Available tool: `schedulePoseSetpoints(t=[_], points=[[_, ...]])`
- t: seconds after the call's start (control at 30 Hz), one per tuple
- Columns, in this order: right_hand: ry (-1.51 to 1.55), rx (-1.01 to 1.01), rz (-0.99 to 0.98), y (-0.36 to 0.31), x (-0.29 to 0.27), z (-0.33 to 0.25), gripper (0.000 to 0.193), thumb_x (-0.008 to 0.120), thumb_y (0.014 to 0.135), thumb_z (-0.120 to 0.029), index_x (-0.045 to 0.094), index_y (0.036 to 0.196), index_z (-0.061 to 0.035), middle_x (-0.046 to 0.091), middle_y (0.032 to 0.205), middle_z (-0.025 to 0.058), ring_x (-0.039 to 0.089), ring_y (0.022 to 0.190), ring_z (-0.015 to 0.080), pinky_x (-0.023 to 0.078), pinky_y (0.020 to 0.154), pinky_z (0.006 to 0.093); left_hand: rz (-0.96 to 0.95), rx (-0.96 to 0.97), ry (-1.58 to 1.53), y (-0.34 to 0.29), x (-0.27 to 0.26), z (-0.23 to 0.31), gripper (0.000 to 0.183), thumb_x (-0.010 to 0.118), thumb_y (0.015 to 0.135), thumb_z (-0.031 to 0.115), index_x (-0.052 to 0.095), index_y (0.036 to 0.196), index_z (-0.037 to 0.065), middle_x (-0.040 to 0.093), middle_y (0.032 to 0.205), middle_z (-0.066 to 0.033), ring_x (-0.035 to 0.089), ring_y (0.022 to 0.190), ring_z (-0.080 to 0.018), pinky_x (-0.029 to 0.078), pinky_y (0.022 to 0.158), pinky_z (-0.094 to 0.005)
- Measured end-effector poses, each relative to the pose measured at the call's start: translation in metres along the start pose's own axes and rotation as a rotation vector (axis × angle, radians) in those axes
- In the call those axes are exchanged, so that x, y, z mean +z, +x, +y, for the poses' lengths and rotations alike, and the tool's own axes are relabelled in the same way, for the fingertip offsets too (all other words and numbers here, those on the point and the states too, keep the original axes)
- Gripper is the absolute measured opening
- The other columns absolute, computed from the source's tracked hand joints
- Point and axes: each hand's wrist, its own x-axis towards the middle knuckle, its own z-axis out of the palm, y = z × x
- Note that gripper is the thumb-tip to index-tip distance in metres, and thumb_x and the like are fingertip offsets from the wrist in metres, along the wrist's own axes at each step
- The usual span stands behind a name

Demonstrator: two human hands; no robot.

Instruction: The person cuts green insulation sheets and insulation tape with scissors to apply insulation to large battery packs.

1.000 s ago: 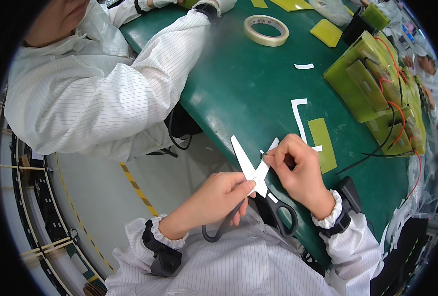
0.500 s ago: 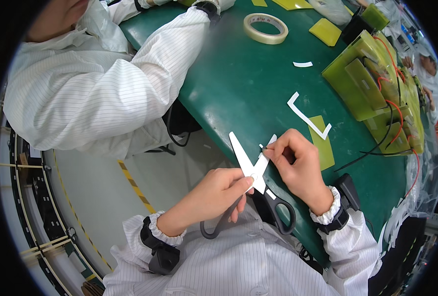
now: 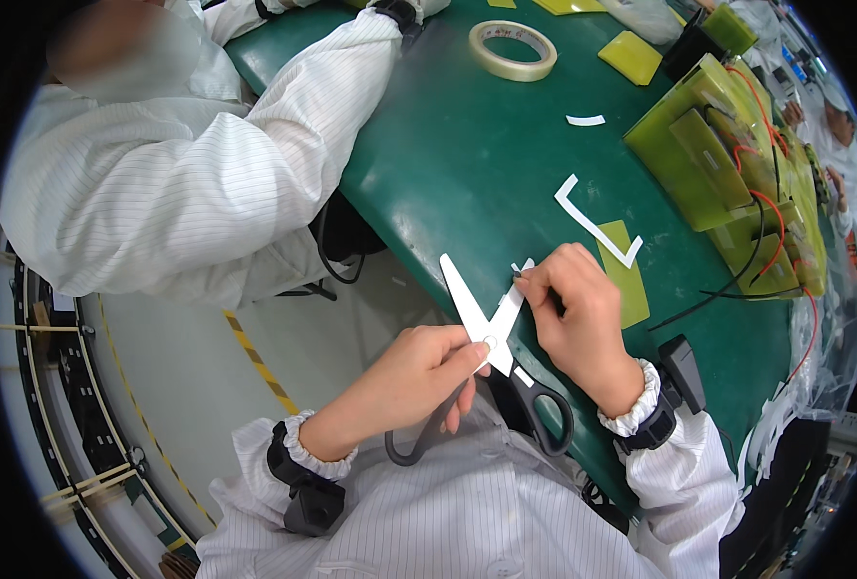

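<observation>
My left hand (image 3: 404,378) grips a pair of scissors (image 3: 464,299) with white blades and black handles, thumb and fingers pinched around the pivot. The blades are spread in a V pointing away from me, over the table's near edge. Close to the tip of the right blade, my right hand (image 3: 581,311) has thumb and forefinger pinched on a small dark-and-white piece (image 3: 517,271), too small to name; whether it sticks to the blade I cannot tell. Beyond that hand, a white bracket-shaped strip (image 3: 591,229) lies partly on a yellow-green sheet (image 3: 631,301).
A roll of tape (image 3: 512,69) and a short white strip (image 3: 586,121) lie farther off on the green table (image 3: 448,164). Yellow-green blocks (image 3: 679,174) with red and black wires stand at right. A co-worker's striped sleeve (image 3: 322,87) reaches over the table's far left.
The whole view has shifted slightly, so everything sits a little further left and up. Both hands keep their grips, the right pinch still at the blade tip.
</observation>
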Motion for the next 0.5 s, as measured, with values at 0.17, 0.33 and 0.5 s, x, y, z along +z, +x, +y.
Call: schedulePoseSetpoints(t=[0.17,0.33,0.5], points=[[0.78,0.609,0.149,0.006,-0.01,0.006,0.022,0.061,0.078,0.004,0.043,0.068,-0.0054,0.056,0.071,0.0011,0.047,0.065,0.0031,0.038,0.058,0.0169,-0.008,0.008,0.003,0.002,-0.001,-0.003,0.03,0.041,0.095,0.022,0.052,0.084,-0.004,0.054,0.057,-0.0035,0.053,0.044,-0.0102,0.043,0.042,-0.0216],[0.48,0.459,0.017,-0.003,-0.004,0.001,0.019,0.062,0.077,0.003,0.046,0.068,-0.0028,0.058,0.072,0.0018,0.047,0.059,0.0039,0.038,0.053,0.0191,-0.01,0.001,0.013,0.002,0.001,0.001,0.03,0.041,0.094,0.023,0.052,0.085,-0.004,0.054,0.058,-0.0036,0.054,0.044,-0.0102,0.043,0.042,-0.0218],[0.321,0.33,-0.001,0.001,-0.003,0.002,0.018,0.062,0.077,0.001,0.047,0.068,-0.0029,0.056,0.071,0.0004,0.044,0.057,0.0052,0.037,0.051,0.0223,0.002,0.008,0.017,0.001,0.0,0.0,0.03,0.041,0.094,0.023,0.052,0.085,-0.004,0.054,0.058,-0.0036,0.054,0.044,-0.0105,0.043,0.042,-0.0219]])
